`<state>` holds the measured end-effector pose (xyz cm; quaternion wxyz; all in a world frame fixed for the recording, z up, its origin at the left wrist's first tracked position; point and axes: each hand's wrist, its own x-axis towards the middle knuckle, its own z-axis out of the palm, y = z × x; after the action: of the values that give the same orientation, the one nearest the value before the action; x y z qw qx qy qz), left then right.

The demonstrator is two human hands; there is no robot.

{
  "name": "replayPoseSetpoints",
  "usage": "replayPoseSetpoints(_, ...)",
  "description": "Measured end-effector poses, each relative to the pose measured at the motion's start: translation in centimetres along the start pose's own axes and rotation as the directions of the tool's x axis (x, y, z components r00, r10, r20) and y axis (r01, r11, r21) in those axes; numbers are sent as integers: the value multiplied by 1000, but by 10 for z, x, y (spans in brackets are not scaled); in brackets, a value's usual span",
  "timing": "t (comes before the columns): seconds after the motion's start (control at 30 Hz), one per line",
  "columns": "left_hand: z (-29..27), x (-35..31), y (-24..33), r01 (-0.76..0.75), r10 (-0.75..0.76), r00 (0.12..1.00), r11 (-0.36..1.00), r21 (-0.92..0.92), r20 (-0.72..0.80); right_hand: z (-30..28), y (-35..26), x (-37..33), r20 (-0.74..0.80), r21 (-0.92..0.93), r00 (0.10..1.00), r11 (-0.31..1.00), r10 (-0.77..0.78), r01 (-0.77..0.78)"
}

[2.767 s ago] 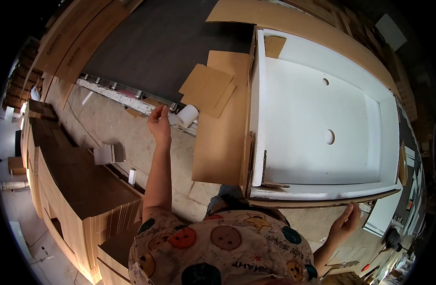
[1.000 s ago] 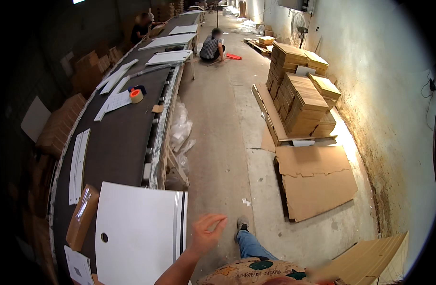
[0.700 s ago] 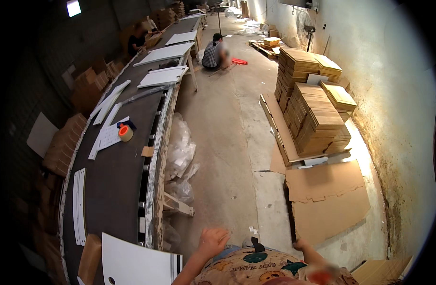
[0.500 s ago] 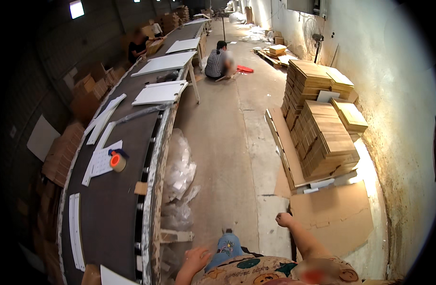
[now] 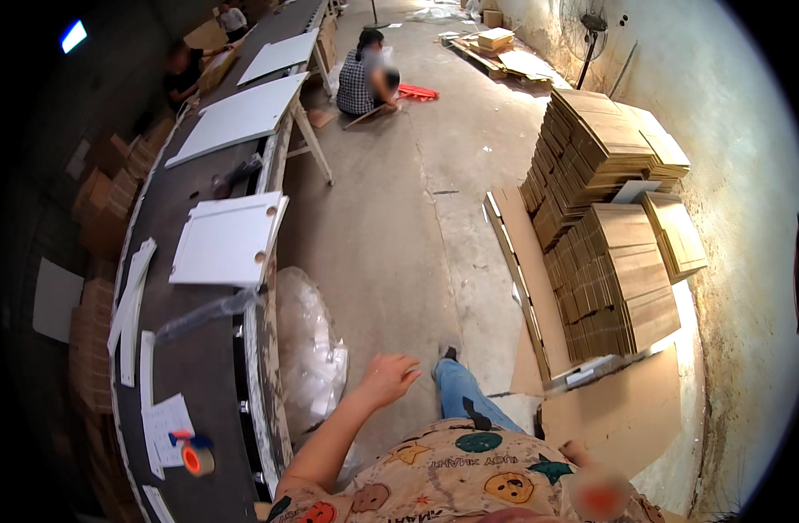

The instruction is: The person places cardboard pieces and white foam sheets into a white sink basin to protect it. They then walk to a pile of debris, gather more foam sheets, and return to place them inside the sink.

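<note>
My left hand [image 5: 391,380] swings in front of my body over the concrete floor, fingers loosely apart and nothing in them. It is nearest to the clear plastic wrapping [image 5: 311,344] lying beside the conveyor. Only a bit of my right arm [image 5: 578,453] shows at my side; the right hand is out of sight. On the dark conveyor belt [image 5: 209,362] to my left lie a tape dispenser [image 5: 197,457], a printed sheet [image 5: 169,427], narrow white strips [image 5: 131,305] and a stack of white panels [image 5: 225,240]. Neither hand touches these.
Stacks of flat cardboard [image 5: 626,279] stand on a pallet to the right, with a cardboard sheet [image 5: 617,418] in front. A person [image 5: 358,83] squats ahead beside a red object [image 5: 417,92]. Another person [image 5: 183,74] stands behind the conveyor. A fan [image 5: 591,30] is near the wall.
I have moved forward along the aisle, so the conveyor items and squatting person appear nearer. My left hand has swung forward and up; my right hand has dropped back out of sight.
</note>
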<state>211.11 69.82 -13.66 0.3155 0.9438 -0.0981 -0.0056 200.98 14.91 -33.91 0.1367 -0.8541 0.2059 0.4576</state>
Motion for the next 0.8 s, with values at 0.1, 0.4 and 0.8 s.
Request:
replayPoseSetpoints(0.1, 2, 97, -66, 106, -105, 991, 994, -8, 84, -35, -31, 30, -211, -158, 959, 962, 188, -223)
replayPoseSetpoints(0.4, 45, 163, -332, 641, -671, 391, 690, 336, 630, -324, -513, 269, -161, -146, 830, 845, -534, 515)
replayPoseSetpoints(0.8, -30, 574, -496, 755, -776, 332, 559, 342, 536, -579, -781, 451, -62, -244, 871, 854, -488, 461)
